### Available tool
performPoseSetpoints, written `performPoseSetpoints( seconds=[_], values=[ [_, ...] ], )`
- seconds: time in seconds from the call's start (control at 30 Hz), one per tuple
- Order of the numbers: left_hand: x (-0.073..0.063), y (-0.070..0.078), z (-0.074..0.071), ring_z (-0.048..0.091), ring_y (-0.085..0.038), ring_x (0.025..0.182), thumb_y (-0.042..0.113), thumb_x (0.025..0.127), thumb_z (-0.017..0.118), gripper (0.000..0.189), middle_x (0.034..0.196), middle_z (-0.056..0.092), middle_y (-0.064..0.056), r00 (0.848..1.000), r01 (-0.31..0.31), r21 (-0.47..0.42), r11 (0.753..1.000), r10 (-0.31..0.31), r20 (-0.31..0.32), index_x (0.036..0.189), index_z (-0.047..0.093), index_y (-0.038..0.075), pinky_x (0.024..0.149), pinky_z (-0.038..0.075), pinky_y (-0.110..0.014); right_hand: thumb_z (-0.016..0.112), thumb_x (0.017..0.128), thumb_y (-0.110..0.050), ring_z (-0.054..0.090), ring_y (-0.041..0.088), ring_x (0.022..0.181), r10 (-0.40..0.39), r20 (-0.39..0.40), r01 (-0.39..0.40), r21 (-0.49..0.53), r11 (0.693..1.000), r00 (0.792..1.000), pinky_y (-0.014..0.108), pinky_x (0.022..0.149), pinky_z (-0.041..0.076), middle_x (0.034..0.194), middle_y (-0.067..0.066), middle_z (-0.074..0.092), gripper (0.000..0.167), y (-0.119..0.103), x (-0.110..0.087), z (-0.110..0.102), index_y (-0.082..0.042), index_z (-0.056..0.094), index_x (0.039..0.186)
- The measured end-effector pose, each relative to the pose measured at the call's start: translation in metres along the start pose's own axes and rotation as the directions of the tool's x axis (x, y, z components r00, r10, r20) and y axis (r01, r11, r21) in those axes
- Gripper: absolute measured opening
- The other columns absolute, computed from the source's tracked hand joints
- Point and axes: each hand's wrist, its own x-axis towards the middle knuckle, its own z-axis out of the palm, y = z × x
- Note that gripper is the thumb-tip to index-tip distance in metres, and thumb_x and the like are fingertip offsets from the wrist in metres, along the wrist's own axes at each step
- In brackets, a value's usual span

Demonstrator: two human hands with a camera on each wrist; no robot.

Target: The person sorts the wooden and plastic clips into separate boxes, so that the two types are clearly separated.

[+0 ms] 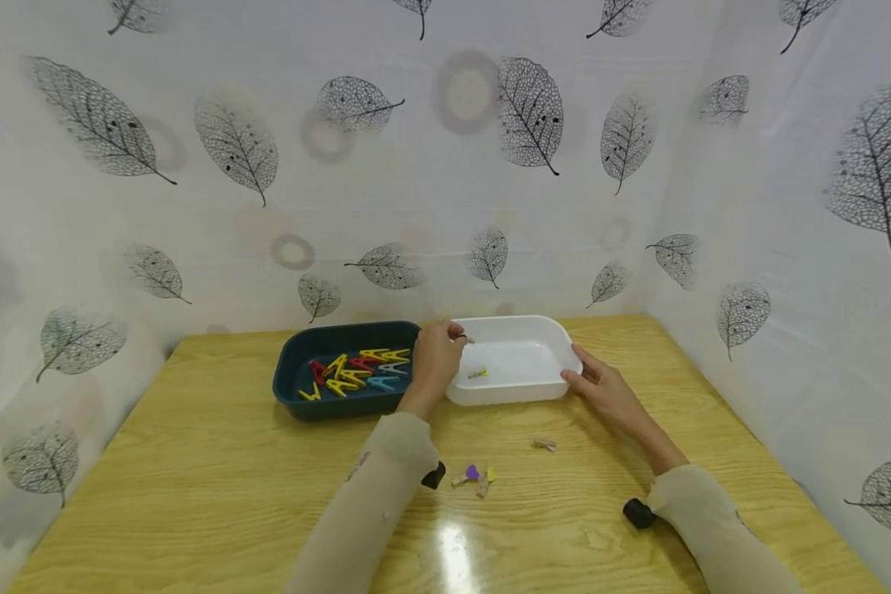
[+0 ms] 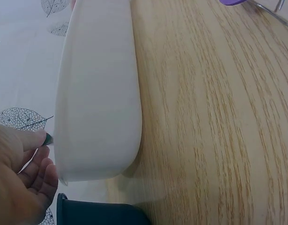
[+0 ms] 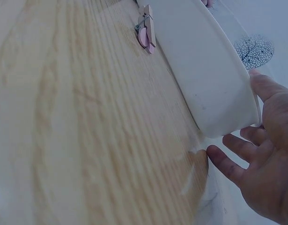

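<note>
The left hand (image 1: 436,359) is over the near left end of a white tray (image 1: 512,394), pinching a small wooden clothespin (image 1: 469,340) between thumb and fingertips. In the left wrist view only a dark green piece (image 2: 48,139) of it shows at the thumb tip; the rest is hidden. Gripping the tray's right end is the right hand (image 1: 609,396), its thumb over the rim and its fingers outside. One wooden clothespin with a yellow piece (image 1: 478,374) lies in the tray.
Left of the white tray stands a dark blue-green tray (image 1: 341,407) with several red, yellow and blue plastic clips. On the wooden table lie a clothespin with a purple heart (image 1: 471,473), one with a yellow piece (image 1: 486,481) and a pink one (image 3: 146,33). Leaf-patterned curtains (image 1: 445,190) surround the table.
</note>
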Motion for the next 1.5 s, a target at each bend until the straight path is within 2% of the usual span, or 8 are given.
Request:
performPoseSetpoints(
  seconds=[0.33,0.6,0.83,1.27,1.5],
  values=[
    [-0.001,-0.005,-0.003,0.067,-0.027,0.101,0.016,0.096,0.075,0.017,0.11,0.074,-0.008,1.0,-0.017,0.025,1.0,0.017,0.014,0.11,0.076,0.007,0.09,0.054,-0.042,0.06,0.107,-0.024,0.031,0.042,0.148,0.004,0.01,-0.004,-0.004,1.0,1.0,0.008,0.099,0.037,0.165,0.027,0.022,0.074,0.0,0.002,0.001,0.003,0.02,0.162],
    [-0.003,-0.006,-0.006,0.068,-0.025,0.098,0.017,0.097,0.074,0.018,0.106,0.074,-0.006,0.999,-0.017,-0.008,1.0,0.017,0.049,0.112,0.076,0.007,0.087,0.055,-0.041,0.061,0.107,-0.023,0.033,0.043,0.147,0.007,0.003,-0.006,-0.018,1.0,1.0,0.008,0.099,0.039,0.164,0.03,0.022,0.073,0.001,0.002,0.001,0.004,0.021,0.161],
    [-0.005,-0.006,-0.009,0.068,-0.022,0.097,0.02,0.098,0.074,0.023,0.106,0.074,-0.004,0.995,-0.042,-0.039,0.998,0.045,0.087,0.116,0.075,0.007,0.086,0.055,-0.039,0.061,0.107,-0.021,0.032,0.044,0.147,0.004,0.002,-0.004,0.02,1.0,1.0,0.008,0.097,0.041,0.165,0.029,0.021,0.072,0.002,0.002,0.001,0.004,0.021,0.162],
    [-0.022,-0.001,-0.023,0.065,-0.023,0.095,0.019,0.1,0.071,0.024,0.108,0.073,-0.007,0.979,-0.134,-0.108,0.985,0.149,0.142,0.119,0.073,0.005,0.086,0.055,-0.038,0.06,0.107,-0.021,0.033,0.044,0.146,-0.001,0.003,0.001,0.025,1.0,1.0,0.008,0.096,0.041,0.164,0.03,0.021,0.072,0.001,0.001,0.0,0.004,0.021,0.162],
    [-0.035,-0.003,-0.033,0.065,-0.024,0.094,0.016,0.1,0.071,0.023,0.108,0.073,-0.01,0.971,-0.158,-0.157,0.975,0.182,0.155,0.118,0.073,0.001,0.087,0.056,-0.038,0.061,0.106,-0.02,0.033,0.044,0.147,-0.002,-0.001,0.003,0.041,0.999,1.0,0.009,0.097,0.041,0.164,0.03,0.022,0.072,0.001,0.001,0.0,0.004,0.022,0.161]
  ],
)
